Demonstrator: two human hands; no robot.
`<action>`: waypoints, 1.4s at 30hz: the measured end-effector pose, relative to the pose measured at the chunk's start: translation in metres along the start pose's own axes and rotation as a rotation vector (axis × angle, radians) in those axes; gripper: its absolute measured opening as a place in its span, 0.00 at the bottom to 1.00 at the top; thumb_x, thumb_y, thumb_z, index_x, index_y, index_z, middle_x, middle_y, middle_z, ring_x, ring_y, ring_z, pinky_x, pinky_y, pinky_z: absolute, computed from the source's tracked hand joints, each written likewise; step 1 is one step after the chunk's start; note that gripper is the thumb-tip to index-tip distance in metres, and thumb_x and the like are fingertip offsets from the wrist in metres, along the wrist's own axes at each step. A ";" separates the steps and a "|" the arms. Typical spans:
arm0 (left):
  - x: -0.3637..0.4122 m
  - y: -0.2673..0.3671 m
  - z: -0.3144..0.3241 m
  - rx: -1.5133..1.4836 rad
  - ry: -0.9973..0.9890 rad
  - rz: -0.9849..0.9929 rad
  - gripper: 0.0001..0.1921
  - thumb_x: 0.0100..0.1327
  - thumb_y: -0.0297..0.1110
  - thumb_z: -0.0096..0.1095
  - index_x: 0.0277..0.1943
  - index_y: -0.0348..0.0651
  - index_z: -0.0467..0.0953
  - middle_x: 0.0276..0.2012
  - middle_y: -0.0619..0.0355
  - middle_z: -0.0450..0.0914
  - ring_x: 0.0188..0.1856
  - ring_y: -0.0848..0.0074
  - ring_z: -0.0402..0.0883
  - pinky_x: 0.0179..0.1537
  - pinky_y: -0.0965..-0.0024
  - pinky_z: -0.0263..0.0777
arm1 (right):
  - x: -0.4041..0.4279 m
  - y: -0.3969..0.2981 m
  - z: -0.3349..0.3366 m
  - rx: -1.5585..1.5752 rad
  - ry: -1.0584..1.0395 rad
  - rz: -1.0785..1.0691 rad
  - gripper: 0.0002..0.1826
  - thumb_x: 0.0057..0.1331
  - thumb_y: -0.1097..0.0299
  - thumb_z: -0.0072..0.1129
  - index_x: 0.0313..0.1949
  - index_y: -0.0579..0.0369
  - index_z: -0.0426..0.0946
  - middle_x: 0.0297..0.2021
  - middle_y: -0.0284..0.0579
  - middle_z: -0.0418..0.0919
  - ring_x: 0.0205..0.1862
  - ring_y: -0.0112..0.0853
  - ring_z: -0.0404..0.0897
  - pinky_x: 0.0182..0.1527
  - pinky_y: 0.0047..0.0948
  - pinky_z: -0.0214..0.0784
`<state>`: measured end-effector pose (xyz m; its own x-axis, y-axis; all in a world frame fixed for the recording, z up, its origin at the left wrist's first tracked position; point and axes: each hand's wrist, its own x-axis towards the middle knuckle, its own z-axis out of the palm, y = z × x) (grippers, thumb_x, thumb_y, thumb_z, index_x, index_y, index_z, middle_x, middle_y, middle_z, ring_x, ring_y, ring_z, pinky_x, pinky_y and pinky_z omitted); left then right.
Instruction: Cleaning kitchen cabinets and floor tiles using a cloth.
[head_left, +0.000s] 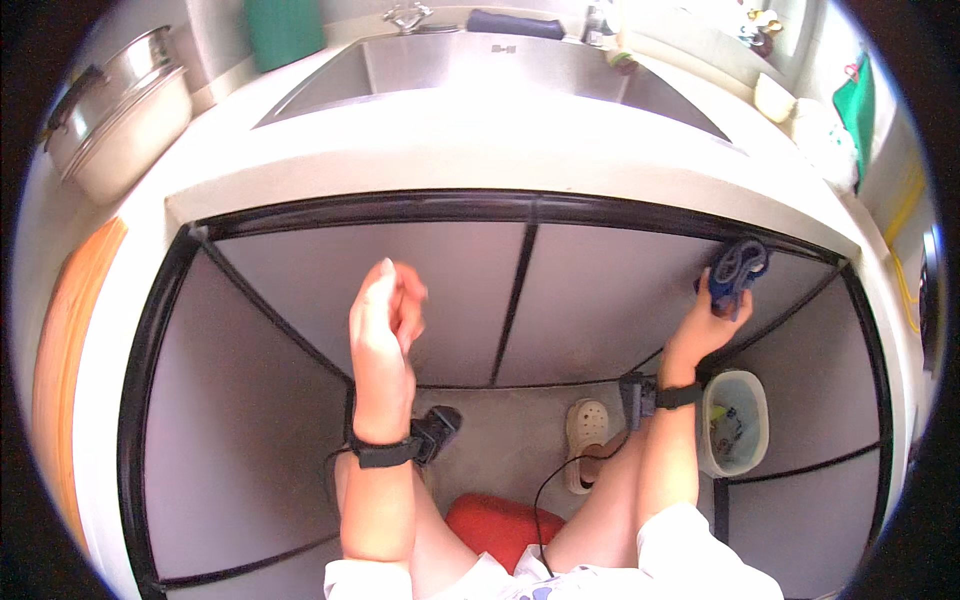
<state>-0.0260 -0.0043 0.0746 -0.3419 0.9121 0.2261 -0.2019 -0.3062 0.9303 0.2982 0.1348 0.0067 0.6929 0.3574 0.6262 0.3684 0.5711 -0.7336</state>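
My right hand (705, 326) grips a bunched dark blue cloth (739, 268) near the upper right of the grey cabinet doors (615, 285). The cloth is close to the black frame (645, 214) under the counter; whether it touches the frame I cannot tell. In front of the left door panel, my left hand (386, 322) is raised with its fingers loosely curled and nothing visible in them. Each wrist wears a black strap with a small device, and a thin black cable (537, 491) runs over my right leg.
A steel sink (435, 67) is set into the white counter (480, 142). Metal pots (131, 112) and a wooden board (71, 360) stand left. By my right forearm is a plastic bin (761, 420) with scraps. A red seat (502, 521) is under me; a beige clog (586, 424) rests on the floor.
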 end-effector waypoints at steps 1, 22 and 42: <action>0.002 -0.001 -0.005 0.015 0.024 0.003 0.21 0.71 0.48 0.39 0.35 0.39 0.73 0.17 0.65 0.66 0.21 0.78 0.67 0.27 0.73 0.60 | 0.002 0.014 0.001 0.068 0.029 -0.015 0.27 0.57 0.79 0.65 0.53 0.64 0.62 0.48 0.48 0.74 0.48 0.32 0.73 0.54 0.30 0.65; -0.002 0.035 -0.010 -1.008 -0.090 0.478 0.32 0.71 0.55 0.29 0.72 0.50 0.44 0.73 0.58 0.44 0.73 0.71 0.46 0.70 0.52 0.42 | 0.002 0.013 -0.005 0.099 -0.014 -0.018 0.28 0.57 0.74 0.67 0.53 0.66 0.62 0.50 0.53 0.73 0.49 0.33 0.73 0.56 0.29 0.65; -0.006 0.049 -0.020 -1.002 -0.034 0.545 0.26 0.74 0.37 0.36 0.70 0.37 0.46 0.70 0.47 0.50 0.72 0.65 0.49 0.71 0.63 0.49 | 0.000 0.003 -0.004 -0.025 0.001 -0.016 0.29 0.56 0.74 0.68 0.53 0.65 0.61 0.45 0.49 0.75 0.44 0.30 0.75 0.49 0.26 0.69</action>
<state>-0.0522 -0.0305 0.1131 -0.5867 0.5937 0.5507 -0.6813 -0.7295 0.0604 0.3016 0.1341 0.0032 0.6874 0.3477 0.6377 0.3951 0.5578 -0.7300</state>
